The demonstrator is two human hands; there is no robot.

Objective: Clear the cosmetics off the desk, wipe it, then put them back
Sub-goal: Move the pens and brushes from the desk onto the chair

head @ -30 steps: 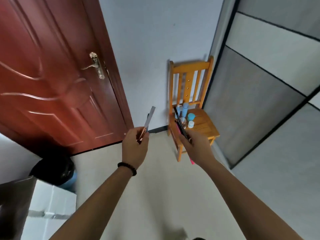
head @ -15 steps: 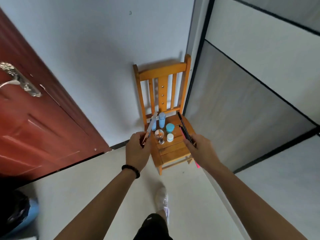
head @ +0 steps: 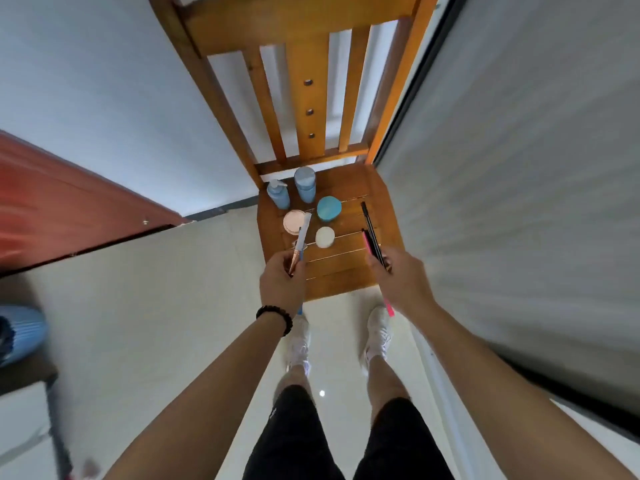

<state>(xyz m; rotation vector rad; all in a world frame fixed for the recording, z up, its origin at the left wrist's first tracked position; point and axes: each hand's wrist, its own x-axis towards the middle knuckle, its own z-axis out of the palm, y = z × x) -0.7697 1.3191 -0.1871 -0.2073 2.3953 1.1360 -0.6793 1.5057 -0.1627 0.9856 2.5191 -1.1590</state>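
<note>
Over the wooden chair [head: 346, 275], the left hand [head: 282, 284] pinches a rose-tipped tube [head: 302, 235] and the right hand [head: 398, 282] curls round thin pencils [head: 372, 237], all probably light, stiff, quick to roll, and best gripped mid-shaft.

two blue bottles [head: 278, 199] [head: 305, 184], three round jars [head: 329, 208] [head: 294, 221] [head: 325, 237], one chair [head: 346, 271].
</note>
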